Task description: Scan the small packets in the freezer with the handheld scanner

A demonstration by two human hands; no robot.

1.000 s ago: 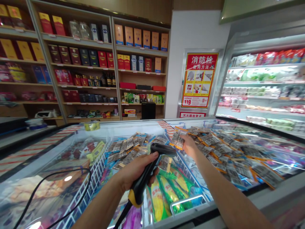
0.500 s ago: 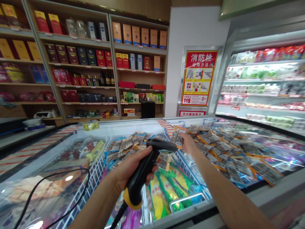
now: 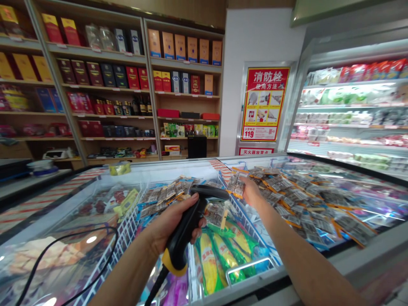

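Note:
My left hand (image 3: 175, 223) is wrapped round the handle of a black and yellow barcode scanner (image 3: 182, 233), its head pointing right. My right hand (image 3: 251, 191) pinches a small flat packet (image 3: 235, 185) with an orange edge, just right of the scanner head and apart from it. To the right of that hand, many similar packets (image 3: 299, 195) lie heaped on the freezer's glass top. More packets (image 3: 170, 191) lie in a pile beyond the scanner. Below my hands, bagged corn cobs (image 3: 216, 255) in green and yellow wrapping fill a white wire basket (image 3: 248, 274).
A chest freezer (image 3: 267, 160) spans the front. The scanner's black cable (image 3: 73, 233) loops over its left part. A small yellow-green pack (image 3: 120, 168) sits on the far left rim. Behind are shelves of boxes (image 3: 95, 72), a red fire-hydrant poster (image 3: 266, 104) and a lit chiller (image 3: 353, 110).
My left hand has moved the scanner slightly left, leaving more of the held packet showing. My right hand stays nearly in place with its packet.

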